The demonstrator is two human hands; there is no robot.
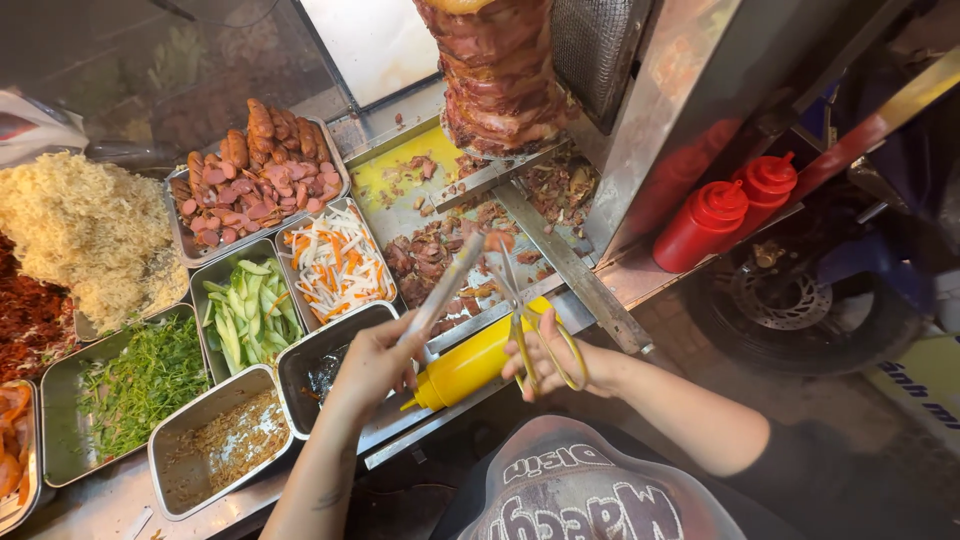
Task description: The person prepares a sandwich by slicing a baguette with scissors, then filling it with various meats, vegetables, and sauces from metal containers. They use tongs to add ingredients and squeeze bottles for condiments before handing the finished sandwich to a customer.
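Spit meat (497, 70), 12 o'clock: heavy stacked cone, greasy, soft at the surface.

Drip tray (400, 175), centre: shaved meat scraps (430, 255) lie loose, small, slippery; we judge them best pinched from the sides.

Side pans, 9 to 7 o'clock: sausage (255, 170), noodles (85, 230), carrot slaw (335, 265), cucumber (245, 310), herbs (145, 380).

Red bottles (725, 210), 3 o'clock. Yellow bottle (470, 362) lies at 6 o'clock, between our hands.

Tongs (445, 285): stiff metal, light; our left hand (370, 365) is closed around the handle end, tips over the scraps.

Scissors (520, 310): rigid, sharp; our right hand (545, 360) has fingers through the yellow loops, blades parted over the scraps.
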